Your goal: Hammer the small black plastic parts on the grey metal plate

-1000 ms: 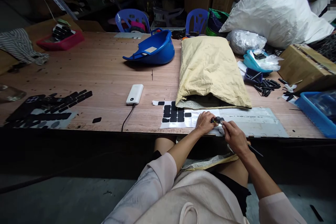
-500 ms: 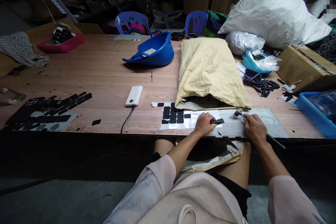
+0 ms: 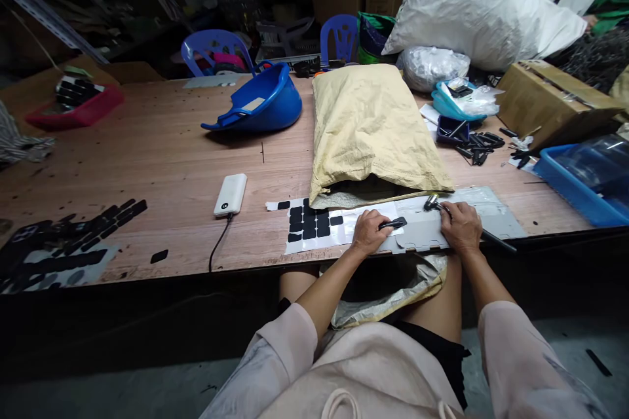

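Note:
Fingers of my left hand (image 3: 369, 232) are closed on a small, slim black part (image 3: 394, 223), held just above a grey board (image 3: 417, 236) at the table's front edge. My right hand (image 3: 460, 226) grips a small hammer (image 3: 498, 241) by its black handle; the metal hammer head (image 3: 431, 201) points left, over the board. Between the two hands lies bare board. Left of my left hand, a white sheet (image 3: 346, 236) carries rows of black rounded stickers (image 3: 309, 224).
Behind my hands lies a large yellow sack (image 3: 376, 131). A white power bank (image 3: 230, 194) with a cable and a blue scoop-like basin (image 3: 268, 105) are to the left. Rightward are loose black parts (image 3: 479, 147), a cardboard box (image 3: 550, 101) and a blue tray (image 3: 584, 177).
The view has turned to the right, so the table's things shift left. Both hands keep their hold, with the hammer head still near the board.

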